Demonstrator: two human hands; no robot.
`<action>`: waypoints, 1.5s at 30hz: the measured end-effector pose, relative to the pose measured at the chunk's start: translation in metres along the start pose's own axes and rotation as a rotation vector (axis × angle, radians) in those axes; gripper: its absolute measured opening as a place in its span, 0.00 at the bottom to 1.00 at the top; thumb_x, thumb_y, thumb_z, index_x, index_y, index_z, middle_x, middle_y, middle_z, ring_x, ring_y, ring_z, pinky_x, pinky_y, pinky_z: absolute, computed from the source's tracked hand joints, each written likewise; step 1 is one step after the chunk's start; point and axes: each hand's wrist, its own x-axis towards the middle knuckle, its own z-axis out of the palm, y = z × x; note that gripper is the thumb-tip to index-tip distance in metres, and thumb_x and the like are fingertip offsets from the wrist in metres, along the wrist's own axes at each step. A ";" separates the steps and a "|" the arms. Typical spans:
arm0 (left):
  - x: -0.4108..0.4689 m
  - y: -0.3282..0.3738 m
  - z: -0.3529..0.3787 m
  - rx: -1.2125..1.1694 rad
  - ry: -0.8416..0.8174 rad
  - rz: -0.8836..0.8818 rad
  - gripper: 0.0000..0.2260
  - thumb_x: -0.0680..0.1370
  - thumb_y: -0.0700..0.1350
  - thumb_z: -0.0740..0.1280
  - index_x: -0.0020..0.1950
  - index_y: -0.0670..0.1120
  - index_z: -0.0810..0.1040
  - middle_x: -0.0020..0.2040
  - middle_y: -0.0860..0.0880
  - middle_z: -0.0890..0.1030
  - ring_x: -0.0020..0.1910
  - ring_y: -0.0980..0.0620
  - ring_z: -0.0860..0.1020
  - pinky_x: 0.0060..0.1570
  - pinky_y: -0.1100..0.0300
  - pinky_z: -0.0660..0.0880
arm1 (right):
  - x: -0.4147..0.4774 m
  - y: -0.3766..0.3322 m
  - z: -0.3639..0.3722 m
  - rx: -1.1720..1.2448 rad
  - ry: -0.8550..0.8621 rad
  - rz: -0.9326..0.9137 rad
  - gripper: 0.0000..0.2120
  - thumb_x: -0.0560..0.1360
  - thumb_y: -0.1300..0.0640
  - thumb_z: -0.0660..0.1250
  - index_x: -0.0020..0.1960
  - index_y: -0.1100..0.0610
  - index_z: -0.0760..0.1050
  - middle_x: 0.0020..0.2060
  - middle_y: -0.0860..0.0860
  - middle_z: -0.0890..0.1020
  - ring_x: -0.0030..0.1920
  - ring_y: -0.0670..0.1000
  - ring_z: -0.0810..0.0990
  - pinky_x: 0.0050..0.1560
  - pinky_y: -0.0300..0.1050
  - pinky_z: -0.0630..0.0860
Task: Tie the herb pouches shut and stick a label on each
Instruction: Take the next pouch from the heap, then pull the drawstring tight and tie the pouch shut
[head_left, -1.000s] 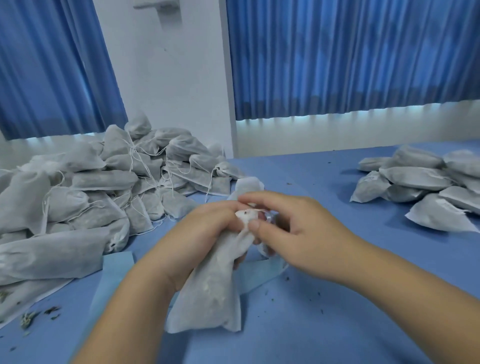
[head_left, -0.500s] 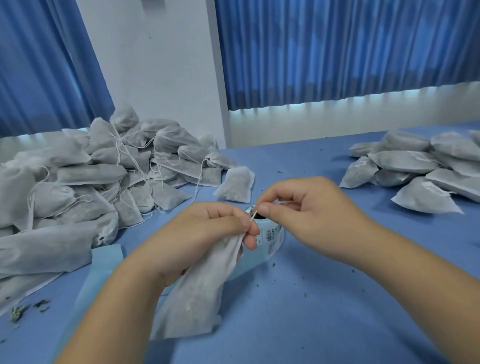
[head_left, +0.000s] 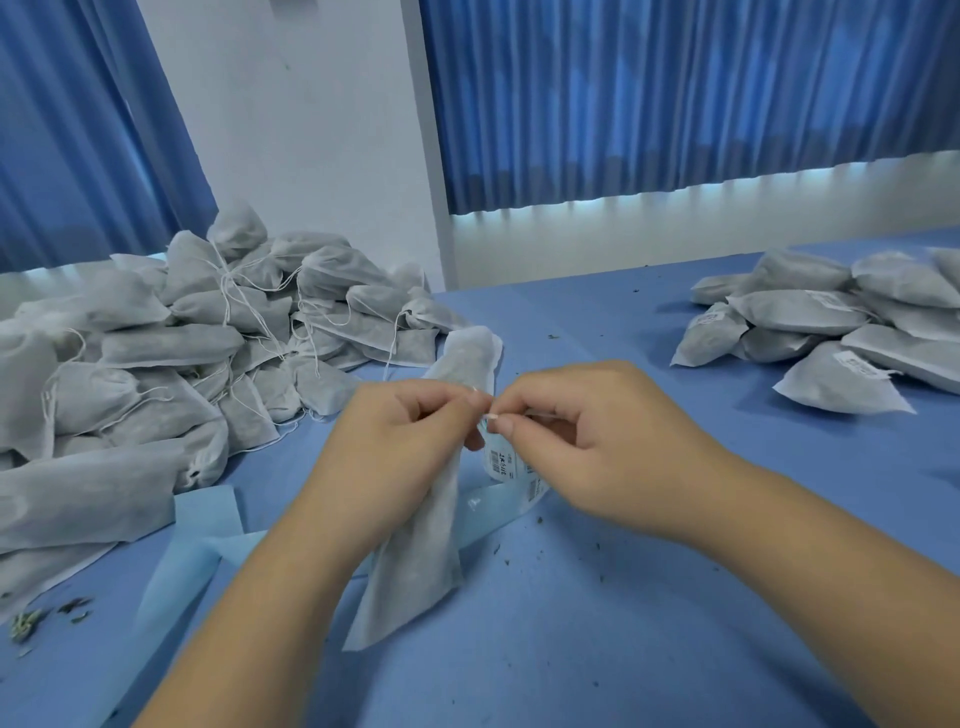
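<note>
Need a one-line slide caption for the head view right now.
Left hand grips a herb pouch by its neck while the right hand pinches its drawstring, over the label strip.

No print is sharp enough to read. The label strip carries dark characters and a barcode; white labels on the right-hand pouches show only blurred lines.

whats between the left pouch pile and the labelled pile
Head view: left hand and right hand on the held pouch, a lone pouch behind them, a label roll beneath.
</note>
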 end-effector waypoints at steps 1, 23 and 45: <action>-0.001 0.001 0.000 -0.001 -0.049 0.010 0.12 0.77 0.49 0.70 0.34 0.49 0.85 0.29 0.56 0.78 0.29 0.56 0.71 0.35 0.61 0.67 | 0.001 0.000 -0.003 0.032 0.029 0.015 0.08 0.77 0.55 0.65 0.41 0.51 0.80 0.28 0.50 0.78 0.31 0.50 0.74 0.34 0.46 0.72; 0.000 0.011 0.001 -0.985 -0.599 -0.393 0.07 0.70 0.46 0.65 0.32 0.46 0.77 0.25 0.53 0.68 0.23 0.56 0.66 0.23 0.64 0.67 | 0.003 -0.009 -0.009 0.370 0.120 0.112 0.07 0.72 0.57 0.67 0.36 0.53 0.78 0.30 0.49 0.77 0.32 0.44 0.74 0.35 0.37 0.71; -0.003 0.010 -0.003 -0.503 -0.432 -0.301 0.07 0.70 0.44 0.70 0.32 0.46 0.81 0.30 0.48 0.74 0.27 0.53 0.71 0.28 0.63 0.69 | 0.005 -0.006 -0.006 0.492 -0.143 0.302 0.06 0.62 0.54 0.66 0.34 0.56 0.76 0.29 0.52 0.79 0.30 0.43 0.75 0.32 0.36 0.72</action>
